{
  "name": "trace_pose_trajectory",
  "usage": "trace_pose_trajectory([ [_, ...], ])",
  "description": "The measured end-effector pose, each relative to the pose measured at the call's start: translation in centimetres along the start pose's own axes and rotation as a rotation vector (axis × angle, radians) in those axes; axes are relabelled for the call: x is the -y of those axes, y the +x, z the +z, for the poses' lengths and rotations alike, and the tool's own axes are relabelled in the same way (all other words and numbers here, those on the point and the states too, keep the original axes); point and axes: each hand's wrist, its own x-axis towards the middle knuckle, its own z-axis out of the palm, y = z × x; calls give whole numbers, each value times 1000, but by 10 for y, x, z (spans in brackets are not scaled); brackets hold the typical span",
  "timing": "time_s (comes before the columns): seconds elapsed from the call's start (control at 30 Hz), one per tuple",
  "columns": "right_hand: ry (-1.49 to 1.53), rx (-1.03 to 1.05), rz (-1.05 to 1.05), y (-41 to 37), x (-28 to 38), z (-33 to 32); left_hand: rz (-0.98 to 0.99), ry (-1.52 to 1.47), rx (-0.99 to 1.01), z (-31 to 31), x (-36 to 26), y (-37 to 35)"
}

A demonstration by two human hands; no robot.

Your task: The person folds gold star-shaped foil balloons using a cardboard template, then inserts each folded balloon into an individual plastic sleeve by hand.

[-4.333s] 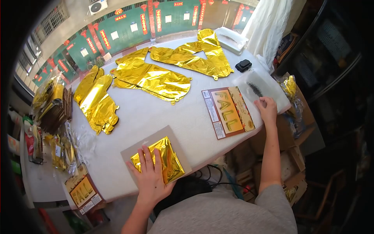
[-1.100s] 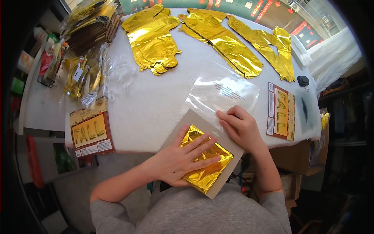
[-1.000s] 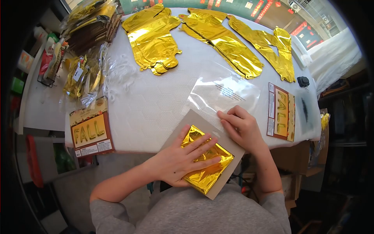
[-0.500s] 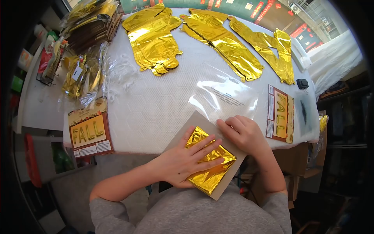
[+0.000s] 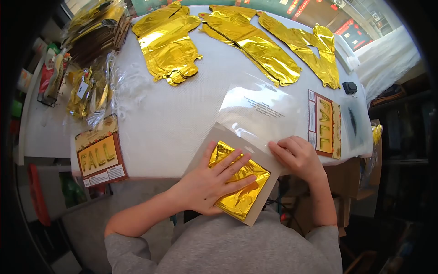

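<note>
A folded gold foil sheet [image 5: 244, 196] lies on a grey card [image 5: 223, 131] at the table's near edge. My left hand [image 5: 214, 182] rests flat on the foil with its fingers spread. At the card's right side, my right hand [image 5: 296, 157] has its fingers curled and pressed together by the edge of a clear plastic bag [image 5: 255, 107]; what they pinch is too small to make out. The bag lies just beyond the card, with small printed text on it.
Flat gold foil balloons [image 5: 169, 45] lie along the far side. FALL cards stand out at left [image 5: 100, 155] and right [image 5: 325, 125]. Packaged foil [image 5: 89, 91] and white string [image 5: 125, 86] lie at left. A small black object [image 5: 350, 87] sits at right.
My right hand has shifted slightly right relative to the card, uncovering its hanging slot. My left hand still lies on the foil. The whole view has shifted a little.
</note>
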Motion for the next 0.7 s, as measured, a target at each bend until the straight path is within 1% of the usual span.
trace_pose_trajectory([
  [0.17,-4,24,-21,-6,19,-9,-17,6,-18,2,-2,1],
  [0.3,-27,-10,-30,-5,28,-13,-36,18,-17,2,-4,2],
  [0.43,9,-3,-36,-6,37,-5,-31,11,-7,-2,-2,6],
  [0.5,59,-26,81,-7,38,1,-15,-3,-51,-3,0,8],
  [0.53,60,-25,80,-7,38,2,-16,-3,-52,-2,1,8],
  [0.6,151,-113,136,-7,38,3,34,5,-90,3,6,6],
  [0.7,190,-122,152,-7,40,0,67,-60,-76,5,12,5],
])
